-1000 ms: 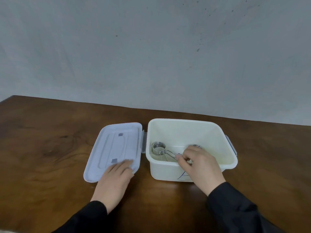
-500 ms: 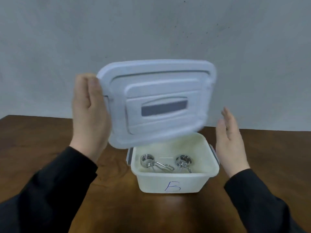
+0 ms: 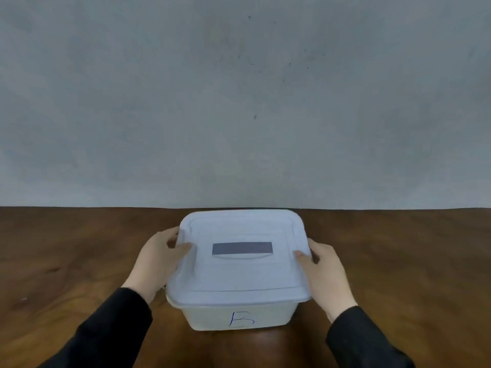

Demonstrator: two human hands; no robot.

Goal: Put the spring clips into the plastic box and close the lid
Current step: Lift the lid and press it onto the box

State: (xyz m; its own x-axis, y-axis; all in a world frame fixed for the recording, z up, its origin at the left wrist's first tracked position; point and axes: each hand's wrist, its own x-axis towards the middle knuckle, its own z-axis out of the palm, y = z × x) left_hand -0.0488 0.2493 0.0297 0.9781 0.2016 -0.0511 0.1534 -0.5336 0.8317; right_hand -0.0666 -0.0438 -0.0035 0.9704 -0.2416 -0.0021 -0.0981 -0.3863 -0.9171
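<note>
Head view: my left hand (image 3: 156, 257) and right hand (image 3: 325, 270) gripping matte rounded-square pale plastic lid (image 3: 239, 272) atop translucent plastic box (image 3: 239, 316), glossy brown wooden table's (image 3: 66, 248) far edge, speckled grey wall (image 3: 239, 102) behind.

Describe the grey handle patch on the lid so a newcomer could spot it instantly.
Start at the brown wooden table and find the white plastic box marked B at its middle, covered by a pale lid held between the left hand and right hand. The dark grey rectangular handle patch sits centred on top, the lid's only dark mark.
</note>
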